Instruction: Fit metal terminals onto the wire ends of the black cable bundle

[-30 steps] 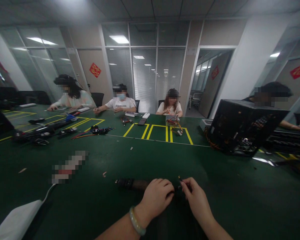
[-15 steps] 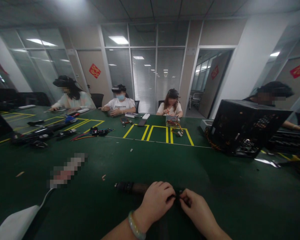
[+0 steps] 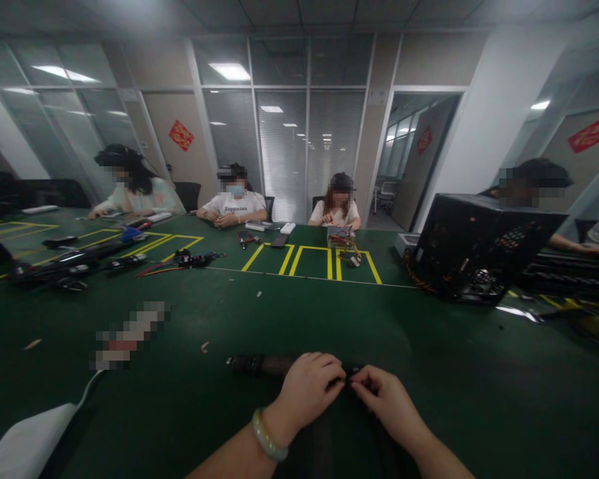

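On the green table in front of me lies a long dark tube-like piece (image 3: 274,366), with a ringed black section and a small light tip at its left end. My left hand (image 3: 312,386), with a pale bracelet at the wrist, is closed over its middle. Close beside it, my right hand (image 3: 387,392) pinches with thumb and forefinger at the dark right end of the piece. What exactly sits between those fingertips is too small and dark to make out. The two hands' fingertips almost meet, and they hide much of the piece.
A white box (image 3: 30,439) with a cable stands at the front left. Farther left lie black parts and coloured wires (image 3: 180,259). A black computer case (image 3: 479,249) stands at the right. Several people sit around the table, one behind an open metal box with wires (image 3: 342,236).
The view has shifted slightly, so the scene sits a little higher and to the left. Both hands keep their hold, with the right fingertips slightly closer to the left hand.
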`<state>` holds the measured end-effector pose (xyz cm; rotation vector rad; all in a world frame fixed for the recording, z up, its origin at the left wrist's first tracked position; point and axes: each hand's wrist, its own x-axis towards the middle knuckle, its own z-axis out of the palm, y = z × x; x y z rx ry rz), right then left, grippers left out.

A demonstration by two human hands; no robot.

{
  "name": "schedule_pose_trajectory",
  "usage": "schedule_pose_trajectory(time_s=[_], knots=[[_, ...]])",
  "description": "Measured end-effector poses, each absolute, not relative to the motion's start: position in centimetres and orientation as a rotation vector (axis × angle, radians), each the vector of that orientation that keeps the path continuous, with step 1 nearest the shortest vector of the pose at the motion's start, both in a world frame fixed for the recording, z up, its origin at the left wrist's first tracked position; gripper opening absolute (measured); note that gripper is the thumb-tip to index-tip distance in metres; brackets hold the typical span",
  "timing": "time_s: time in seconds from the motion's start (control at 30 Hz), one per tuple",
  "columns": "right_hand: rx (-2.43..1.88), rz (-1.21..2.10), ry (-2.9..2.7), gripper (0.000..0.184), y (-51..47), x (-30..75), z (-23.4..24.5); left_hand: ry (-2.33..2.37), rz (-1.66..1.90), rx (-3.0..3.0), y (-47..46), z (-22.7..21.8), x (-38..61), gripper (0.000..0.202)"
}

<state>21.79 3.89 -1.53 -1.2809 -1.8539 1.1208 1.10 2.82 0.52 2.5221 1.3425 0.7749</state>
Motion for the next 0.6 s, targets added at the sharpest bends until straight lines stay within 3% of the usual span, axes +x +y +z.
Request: schedule_pose_trajectory(time_s=[0.6], knots=[[-1.376, 0.899, -2.056, 0.017, 3.9, 21.1, -1.0, 1.415, 0.709, 2.554, 2.3, 1.0, 1.6, 0.012]])
